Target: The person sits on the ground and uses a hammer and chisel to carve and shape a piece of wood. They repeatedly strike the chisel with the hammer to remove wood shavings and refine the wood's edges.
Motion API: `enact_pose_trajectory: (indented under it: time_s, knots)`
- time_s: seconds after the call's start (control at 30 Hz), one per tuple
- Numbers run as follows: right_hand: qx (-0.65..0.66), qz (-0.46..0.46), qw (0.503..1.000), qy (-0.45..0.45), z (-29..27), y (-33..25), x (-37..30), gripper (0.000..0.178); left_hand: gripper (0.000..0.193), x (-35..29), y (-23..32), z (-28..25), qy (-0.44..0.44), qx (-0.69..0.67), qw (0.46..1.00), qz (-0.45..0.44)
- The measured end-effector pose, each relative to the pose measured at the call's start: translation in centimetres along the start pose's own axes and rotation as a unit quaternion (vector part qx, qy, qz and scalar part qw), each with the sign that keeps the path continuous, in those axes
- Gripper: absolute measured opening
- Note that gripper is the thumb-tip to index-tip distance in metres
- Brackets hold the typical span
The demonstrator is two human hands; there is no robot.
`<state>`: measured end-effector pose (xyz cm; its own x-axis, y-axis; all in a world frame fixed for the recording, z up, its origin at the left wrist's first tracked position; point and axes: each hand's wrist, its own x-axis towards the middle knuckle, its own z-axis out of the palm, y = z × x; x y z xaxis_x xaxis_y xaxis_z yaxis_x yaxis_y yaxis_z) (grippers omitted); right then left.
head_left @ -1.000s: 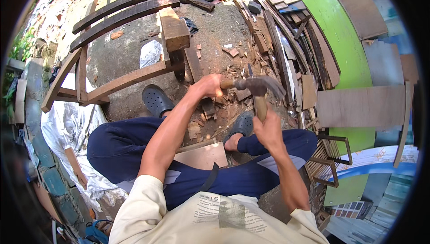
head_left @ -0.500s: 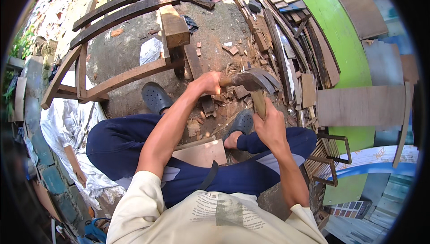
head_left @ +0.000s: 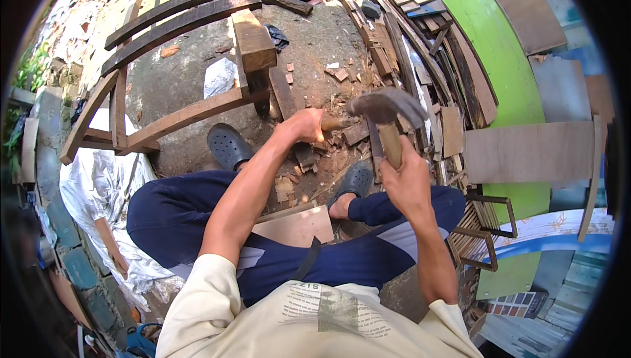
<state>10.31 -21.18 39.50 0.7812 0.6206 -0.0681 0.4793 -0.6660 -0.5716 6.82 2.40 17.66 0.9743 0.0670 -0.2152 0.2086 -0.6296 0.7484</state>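
Observation:
A claw hammer [head_left: 389, 105] is gripped by its wooden handle in my right hand [head_left: 409, 177], its dark head to the right of the chisel and its claw curving rightward. My left hand [head_left: 303, 125] is closed around what looks like a chisel [head_left: 336, 123]; only the end of its wooden handle shows, pointing right, and the blade is hidden. That hand is beside the lower part of an upright post [head_left: 281, 92] of a wooden chair-like frame [head_left: 187, 116]. Whether the chisel touches the wood cannot be seen.
Wood chips and offcuts [head_left: 338, 74] litter the ground ahead. Long boards [head_left: 411, 49] are piled at the right, beside a green panel [head_left: 499, 49]. A light board [head_left: 296, 224] lies between my legs. White sheeting [head_left: 98, 187] is at the left, and a slatted wooden piece [head_left: 473, 230] at the right.
My right hand has swung the hammer slightly up and right, drawing its head off the chisel's handle end. The left hand has stayed in place.

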Motion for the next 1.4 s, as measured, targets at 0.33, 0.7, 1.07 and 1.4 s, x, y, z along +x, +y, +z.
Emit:
enact_pose_trajectory:
  time_s: [0.33,0.7,1.07,1.4]
  knots:
    - [-0.094,-0.063,0.994,0.003,2.6,-0.2,-0.1,0.009,0.031,-0.1,0.1,-0.7,-0.035,-0.037,0.998,-0.030]
    - [0.246,-0.058,0.948,0.192,1.2,-0.1,-0.8,0.016,0.028,-0.9,1.0,-1.0,-0.008,-0.006,1.000,-0.028]
    - [0.270,-0.053,0.950,0.148,-2.0,-0.2,-1.5,0.007,0.037,-0.2,-0.8,0.4,-0.014,-0.014,0.999,-0.039]
    - [0.027,-0.065,0.998,-0.003,0.3,0.2,0.1,0.026,0.022,-0.5,-0.9,0.0,-0.014,-0.057,0.998,0.016]
